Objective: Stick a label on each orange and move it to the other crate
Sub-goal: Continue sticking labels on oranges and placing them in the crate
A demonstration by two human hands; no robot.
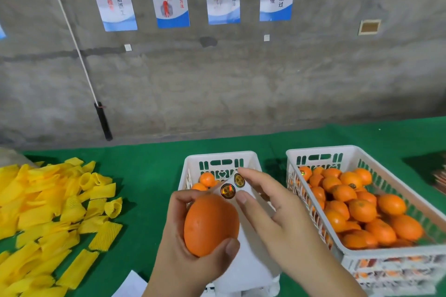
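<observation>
The left hand (193, 243) held a smooth round orange (211, 224) over the near end of the almost empty white slotted plastic crate (220, 164), its fingers (231, 249) curled round the fruit and also pinching a white backing strip (235, 185) that carried two round holographic labels (228, 191). The right hand (277, 219) reached across with fingers (242, 199) spread, thumb and forefinger touching the strip's edge, and both hands hid most of that crate's floor. To the right stood a second white crate (357, 159) heaped with oranges (362, 210), while yellow foam net sleeves (53, 212) lay piled on the green-covered desk (149, 171) at left.
</observation>
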